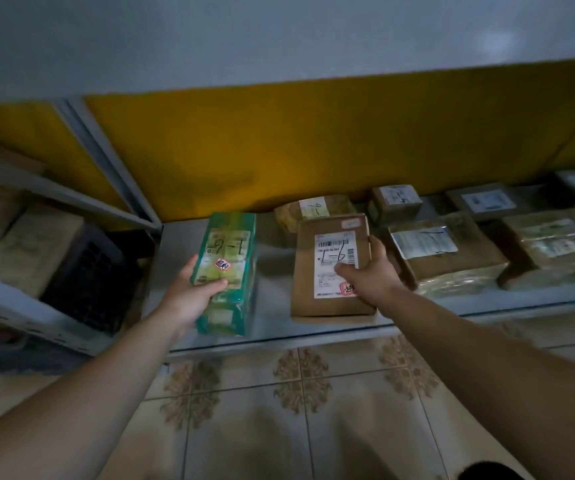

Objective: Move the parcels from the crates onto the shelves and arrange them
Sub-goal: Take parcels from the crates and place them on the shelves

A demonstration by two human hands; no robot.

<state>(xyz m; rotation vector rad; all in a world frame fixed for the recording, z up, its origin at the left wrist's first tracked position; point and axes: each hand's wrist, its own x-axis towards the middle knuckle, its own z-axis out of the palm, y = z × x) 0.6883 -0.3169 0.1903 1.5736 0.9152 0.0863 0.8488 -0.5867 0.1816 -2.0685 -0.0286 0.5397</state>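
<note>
left hand (pixel 189 294) grips green parcel (pixel 227 268), seemingly overhanging shelf (pixel 274 289).

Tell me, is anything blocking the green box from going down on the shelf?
Nothing visible blocks it. The left hand holds the green box over a bare patch of shelf. The brown parcel, gripped by the right hand, lies to its right with a gap between them.

Bare forearms (pixel 106 375), left grip (pixel 192 292) and right grip (pixel 372 271) uncovered.
</note>
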